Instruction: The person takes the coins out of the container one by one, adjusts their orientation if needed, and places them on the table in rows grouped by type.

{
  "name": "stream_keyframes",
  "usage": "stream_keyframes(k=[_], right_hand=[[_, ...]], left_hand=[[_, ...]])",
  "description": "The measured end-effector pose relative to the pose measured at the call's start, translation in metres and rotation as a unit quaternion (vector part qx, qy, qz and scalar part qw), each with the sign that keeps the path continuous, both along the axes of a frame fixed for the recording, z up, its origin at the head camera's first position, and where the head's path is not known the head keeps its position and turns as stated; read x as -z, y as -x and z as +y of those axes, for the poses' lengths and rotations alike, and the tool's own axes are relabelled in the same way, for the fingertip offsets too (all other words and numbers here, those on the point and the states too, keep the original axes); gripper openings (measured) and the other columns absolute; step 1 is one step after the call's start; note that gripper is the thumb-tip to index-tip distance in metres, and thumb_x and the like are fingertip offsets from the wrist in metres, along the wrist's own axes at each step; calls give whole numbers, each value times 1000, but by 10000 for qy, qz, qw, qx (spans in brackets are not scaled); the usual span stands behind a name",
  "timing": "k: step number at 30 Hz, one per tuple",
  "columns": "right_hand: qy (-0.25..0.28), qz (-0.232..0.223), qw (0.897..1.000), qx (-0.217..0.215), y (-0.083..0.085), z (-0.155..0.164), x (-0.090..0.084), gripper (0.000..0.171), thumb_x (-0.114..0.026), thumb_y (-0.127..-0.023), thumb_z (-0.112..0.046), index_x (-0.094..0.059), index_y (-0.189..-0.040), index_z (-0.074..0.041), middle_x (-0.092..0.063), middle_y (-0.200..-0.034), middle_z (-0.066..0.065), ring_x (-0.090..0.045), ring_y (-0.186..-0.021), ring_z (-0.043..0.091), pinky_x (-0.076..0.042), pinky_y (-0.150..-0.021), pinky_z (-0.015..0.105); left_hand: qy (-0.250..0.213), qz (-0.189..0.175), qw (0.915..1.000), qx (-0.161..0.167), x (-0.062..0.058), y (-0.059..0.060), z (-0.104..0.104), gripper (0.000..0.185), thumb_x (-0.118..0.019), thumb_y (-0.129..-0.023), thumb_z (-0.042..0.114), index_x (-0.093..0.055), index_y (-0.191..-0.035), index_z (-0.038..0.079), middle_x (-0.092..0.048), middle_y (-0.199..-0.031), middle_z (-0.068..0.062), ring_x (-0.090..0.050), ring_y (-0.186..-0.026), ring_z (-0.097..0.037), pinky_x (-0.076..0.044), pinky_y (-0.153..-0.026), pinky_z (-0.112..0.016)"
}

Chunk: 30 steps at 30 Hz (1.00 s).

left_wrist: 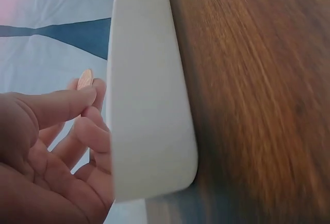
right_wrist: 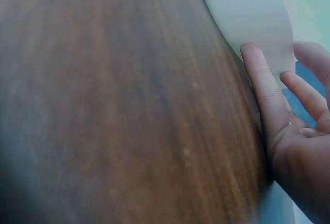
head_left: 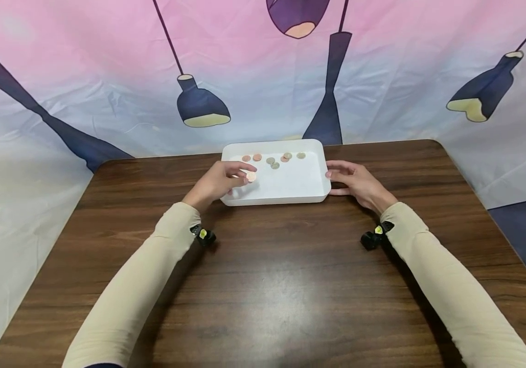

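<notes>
**A:** so a copper coin (head_left: 251, 177) is pinched between thumb and fingertips of the left hand (head_left: 220, 181), held just above the near-left part of the white tray (head_left: 320, 168). In the left wrist view the coin (left_wrist: 85, 79) is seen edge-on at the fingertips, beside the tray wall (left_wrist: 147, 105). The right hand (head_left: 358, 183) is laid against the tray's right wall, fingers fairly straight and relaxed, nothing gripped; it looks like the tray is just being steadied.

**B:** agreed. Best guess: a coin is being handled over the tray, either lifted out or about to be dropped in, can't be told which. The other coins (head_left: 273, 158), six or so, are lined up along the far side of the tray floor, well apart from the pinched one.

**A:** whichever way, a small move is called for, with the near wall to be cleared if the coin is taken out.

**B:** room-wise, lots of bare wooden table (head_left: 263, 286) is left in front. The tray is set near the far table edge, with the lamp-print backdrop (head_left: 106, 92) hung right behind it, so not much space back there.
</notes>
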State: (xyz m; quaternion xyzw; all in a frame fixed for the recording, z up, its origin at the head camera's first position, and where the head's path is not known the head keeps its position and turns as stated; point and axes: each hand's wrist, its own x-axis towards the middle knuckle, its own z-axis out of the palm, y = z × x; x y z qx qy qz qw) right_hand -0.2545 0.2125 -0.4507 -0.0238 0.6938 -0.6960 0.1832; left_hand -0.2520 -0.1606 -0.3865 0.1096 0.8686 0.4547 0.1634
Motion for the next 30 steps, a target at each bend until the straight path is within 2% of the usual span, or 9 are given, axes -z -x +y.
stream_keyframes(k=[4, 10, 15, 22, 26, 30], right_hand=[[17, -25, 10000, 8, 0, 1, -1, 58, -65, -107, -17, -43, -159, -4, -63, -129, 5, -69, -108, 14, -62, -90, 36], [64, -22, 10000, -23, -1, 1, 0, 58, -65, -107, -17, -43, -159, -3, -63, -129, 5, -69, -108, 14, -62, -90, 35], [82, -3, 10000, -47, 0, 0, -1, 58, -64, -107, -17, -42, -159, -3, -63, -129, 5, -68, -109, 13, -62, -90, 35], [74, -15, 9999, -66, 0, 0, -1, 58, -64, -107, -18, -42, -159, -3, -62, -130, 6, -68, -109, 14, -62, -90, 35], [49, -22, 10000, -65, 0, 0, -1, 59, -65, -107, -18, -42, -160, -3, -62, -130, 5, -69, -108, 13, -62, -90, 34], [32, 4, 10000, -62, 0, 0, -2, 60, -65, -107, -19, -41, -160, -3, -62, -131, 5, -68, -108, 13, -62, -89, 33]], left_hand=[[75, -38, 9998, 182, -10, -7, -8, 34, -66, -104, 8, -70, -139, 10, -69, -123, -15, -57, -98, -37, -49, -64, -31], [241, -82, 9989, 385, -19, -22, -23, 33, -64, -105, 9, -71, -137, 11, -68, -115, -16, -60, -95, -38, -51, -71, -38], [393, -68, 9984, 407, -18, -32, -34, 30, -64, -106, 9, -72, -135, 11, -71, -110, -18, -59, -85, -39, -49, -67, -35], [451, -278, 9982, 284, -14, -46, -52, 30, -64, -106, 9, -73, -134, 13, -73, -113, -16, -57, -93, -39, -48, -67, -32], [473, -314, 9981, 248, -13, -52, -61, 29, -66, -105, 10, -73, -133, 12, -74, -112, -16, -60, -94, -33, -49, -74, -31], [230, -646, 9976, 120, -10, -56, -69, 29, -70, -104, 13, -72, -132, 9, -74, -112, -16, -59, -84, -24, -50, -70, -31]])
